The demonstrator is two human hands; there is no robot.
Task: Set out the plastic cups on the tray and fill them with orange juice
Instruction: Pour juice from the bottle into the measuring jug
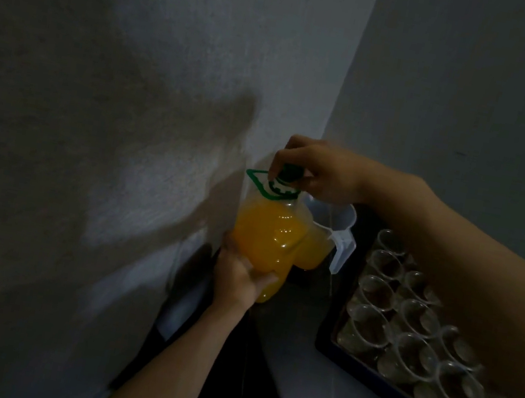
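A big clear bottle of orange juice with a green handle ring stands near the wall corner. My left hand grips its lower body from the left. My right hand curls over the green cap on top. Behind the bottle sits a clear plastic jug holding some juice. On the right, a dark tray carries several empty clear plastic cups in rows; my right forearm hides part of them.
A white wall rises close on the left and meets a grey wall at the corner behind the bottle. The grey counter runs between bottle and tray. The scene is dim.
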